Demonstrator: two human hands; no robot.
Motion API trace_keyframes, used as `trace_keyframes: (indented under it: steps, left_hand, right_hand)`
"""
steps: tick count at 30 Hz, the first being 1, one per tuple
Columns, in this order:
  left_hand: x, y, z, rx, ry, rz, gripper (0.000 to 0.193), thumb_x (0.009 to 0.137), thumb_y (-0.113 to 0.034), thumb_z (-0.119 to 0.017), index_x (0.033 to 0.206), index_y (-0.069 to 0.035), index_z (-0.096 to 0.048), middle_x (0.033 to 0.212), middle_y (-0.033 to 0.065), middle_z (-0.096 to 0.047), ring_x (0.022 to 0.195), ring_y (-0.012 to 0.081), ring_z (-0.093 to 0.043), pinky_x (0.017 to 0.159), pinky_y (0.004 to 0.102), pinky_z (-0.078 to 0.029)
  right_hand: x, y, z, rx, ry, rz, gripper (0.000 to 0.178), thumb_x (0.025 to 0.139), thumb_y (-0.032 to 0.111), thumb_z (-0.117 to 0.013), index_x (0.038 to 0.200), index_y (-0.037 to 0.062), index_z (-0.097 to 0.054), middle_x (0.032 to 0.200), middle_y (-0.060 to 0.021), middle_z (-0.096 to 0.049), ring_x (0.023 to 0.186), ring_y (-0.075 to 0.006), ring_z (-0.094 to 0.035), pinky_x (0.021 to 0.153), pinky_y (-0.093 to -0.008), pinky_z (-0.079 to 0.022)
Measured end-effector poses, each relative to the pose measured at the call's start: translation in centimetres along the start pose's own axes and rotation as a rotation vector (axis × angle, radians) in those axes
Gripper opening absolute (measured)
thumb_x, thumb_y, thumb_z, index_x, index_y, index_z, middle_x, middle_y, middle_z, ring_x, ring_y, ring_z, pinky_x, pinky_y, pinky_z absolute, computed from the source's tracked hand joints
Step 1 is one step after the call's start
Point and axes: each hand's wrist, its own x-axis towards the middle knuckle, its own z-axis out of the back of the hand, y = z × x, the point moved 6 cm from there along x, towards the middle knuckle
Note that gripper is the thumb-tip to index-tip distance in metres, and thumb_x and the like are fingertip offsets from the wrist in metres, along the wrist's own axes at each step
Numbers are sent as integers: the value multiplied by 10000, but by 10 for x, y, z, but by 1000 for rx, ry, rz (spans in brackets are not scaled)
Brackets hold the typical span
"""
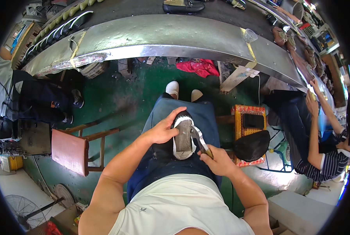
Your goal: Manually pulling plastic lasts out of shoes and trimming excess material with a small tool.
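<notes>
A shoe rests on my lap with its underside up, a grey-brown insole ringed by a white turned-in edge and a dark upper. My left hand grips it by its far left side, thumb lying on the underside and fingers wrapped round the outside. In my right hand is a pair of pincers with a curved metal head and an olive-coloured grip. The head of the pincers meets the right edge of the shoe. Its jaw tips are too small to make out clearly.
Ahead runs a metal-edged bench bearing a dark shoe and rows of others. A brown stool stands left, an orange-covered seat with a phone and black cushion right. Co-workers are at both sides; a fan is lower left.
</notes>
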Motion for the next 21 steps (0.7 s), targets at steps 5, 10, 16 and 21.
trace_keyframes:
  steps: [5,10,16,21]
  left_hand:
    - [-1,6,-12,-109,-28,13,851,816,88,-514,1586,-141,-233,1345,88,-516,1263,179,-486,1122,338,-352]
    - [2,-15,-16,206,-117,49,774,918,-51,-660,1568,-119,-245,1280,110,-581,1198,203,-545,1082,351,-414]
    - [13,9,-6,567,-217,-167,599,1042,-217,-563,1561,-112,-283,1455,148,-463,1338,225,-469,1139,366,-360]
    - [19,23,-5,385,-244,-32,523,1074,-243,-494,1538,-65,-331,1463,154,-456,1349,237,-460,1140,347,-358]
  right_hand:
    - [6,3,-10,39,0,-30,236,1008,195,-584,1153,11,-614,829,-46,-669,693,-117,-612,672,-300,-514]
    - [19,-6,-13,498,146,-148,278,1009,182,-593,1209,-12,-599,926,-51,-669,837,-102,-632,725,-275,-511]
    - [19,-26,-11,368,81,-88,278,1030,202,-574,1215,-4,-601,997,-66,-676,871,-135,-640,742,-277,-512]
    - [36,-15,2,442,167,-171,228,1035,200,-560,1128,-5,-596,913,-68,-678,769,-140,-638,710,-288,-529]
